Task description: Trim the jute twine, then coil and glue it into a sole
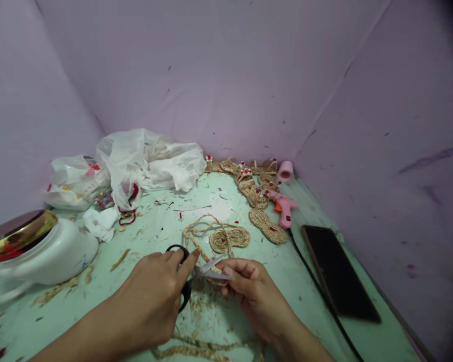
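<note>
My left hand (154, 286) is closed round the black handles of a pair of scissors (184, 296), whose blades stand apart and point right. Between and beside the blades runs a braided straw cord (202, 251). In a pinch, my right hand (251, 286) holds the cord at the blade tips; its fingers partly hide the piece. Just beyond lies a coiled straw sole shape (236, 239) with a bit of red on it. More braided cord (200, 350) trails along the table's near edge, below my hands.
A pink glue gun (285, 211) and its black cable lie right, beside a dark phone (340, 271). Finished straw slippers (254, 193) line the back right near a pink roll (286, 171). Plastic bags (147, 158) and a white pot-like vessel (68, 251) occupy the left.
</note>
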Available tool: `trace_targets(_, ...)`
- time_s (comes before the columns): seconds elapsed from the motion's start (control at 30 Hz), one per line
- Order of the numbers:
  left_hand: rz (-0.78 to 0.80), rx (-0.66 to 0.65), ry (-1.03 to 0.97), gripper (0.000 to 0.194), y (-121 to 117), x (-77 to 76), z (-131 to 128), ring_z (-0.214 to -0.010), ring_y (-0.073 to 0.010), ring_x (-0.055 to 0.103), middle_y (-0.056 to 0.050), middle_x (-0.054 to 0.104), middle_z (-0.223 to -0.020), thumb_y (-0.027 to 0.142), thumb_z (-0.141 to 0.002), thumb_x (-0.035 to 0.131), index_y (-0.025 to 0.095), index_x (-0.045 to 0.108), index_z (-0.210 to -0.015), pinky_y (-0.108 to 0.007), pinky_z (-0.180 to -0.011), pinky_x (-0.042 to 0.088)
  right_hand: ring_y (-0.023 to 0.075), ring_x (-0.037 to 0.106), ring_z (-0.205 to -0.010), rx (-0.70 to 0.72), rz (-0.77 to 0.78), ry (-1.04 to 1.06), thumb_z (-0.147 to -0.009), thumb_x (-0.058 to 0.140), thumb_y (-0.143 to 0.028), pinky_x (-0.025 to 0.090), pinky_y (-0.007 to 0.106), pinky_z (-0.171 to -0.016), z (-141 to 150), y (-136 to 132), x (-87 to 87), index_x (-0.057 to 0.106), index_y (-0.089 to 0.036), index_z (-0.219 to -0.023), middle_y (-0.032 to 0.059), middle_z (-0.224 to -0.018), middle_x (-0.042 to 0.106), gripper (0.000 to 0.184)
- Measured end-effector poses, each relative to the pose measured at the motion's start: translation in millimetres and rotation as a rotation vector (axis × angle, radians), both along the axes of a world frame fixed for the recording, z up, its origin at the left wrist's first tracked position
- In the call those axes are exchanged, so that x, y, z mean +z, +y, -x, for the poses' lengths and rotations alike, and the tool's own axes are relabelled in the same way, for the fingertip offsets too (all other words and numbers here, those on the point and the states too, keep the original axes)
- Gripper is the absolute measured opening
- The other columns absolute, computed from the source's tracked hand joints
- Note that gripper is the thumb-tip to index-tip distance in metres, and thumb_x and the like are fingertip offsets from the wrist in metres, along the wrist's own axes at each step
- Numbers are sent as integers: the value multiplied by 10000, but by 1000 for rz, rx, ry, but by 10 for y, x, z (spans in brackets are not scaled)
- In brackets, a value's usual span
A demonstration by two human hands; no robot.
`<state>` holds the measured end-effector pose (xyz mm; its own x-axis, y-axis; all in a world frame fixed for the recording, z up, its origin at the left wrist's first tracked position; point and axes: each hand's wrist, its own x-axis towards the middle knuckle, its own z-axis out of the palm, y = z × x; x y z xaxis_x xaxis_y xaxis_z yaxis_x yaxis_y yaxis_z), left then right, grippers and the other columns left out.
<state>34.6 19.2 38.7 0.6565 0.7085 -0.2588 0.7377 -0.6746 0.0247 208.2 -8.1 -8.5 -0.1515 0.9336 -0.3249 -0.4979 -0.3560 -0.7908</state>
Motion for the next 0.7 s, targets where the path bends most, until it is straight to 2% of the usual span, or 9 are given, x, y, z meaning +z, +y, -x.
trace_targets(0.23, -24, 33, 48, 648, -37, -92, -23, -866, -265, 570, -160, 572, -1041, 96, -638, 412, 104, 374, -1285, -400, -721, 480, 51, 469, -475, -36, 110, 139, -490, 798, -215, 371, 170, -497, 14, 2, -7, 697, -96, -599, 10, -565, 592, 190)
trace_targets(0.37, -44, 52, 60, 654, -41, -147, -43, -881, -270, 569, -167, 568, -1050, 78, -627, 403, 108, 378, -1280, -402, -716, 482, 49, 477, -469, -40, 146, 202, -489, 784, -174, 384, 163, -497, 20, -2, -41, 691, -92, -588, 5, -547, 586, 159)
trace_targets(0.7, 22, -1, 87, 620, -23, -97, -25, -782, -275, 602, -144, 595, -951, 49, -591, 396, 106, 440, -1207, -426, -650, 501, 50, 471, -456, -22, 107, 147, -500, 776, -184, 353, 159, -470, 23, -7, -62, 667, -96, -547, 3, -529, 583, 148)
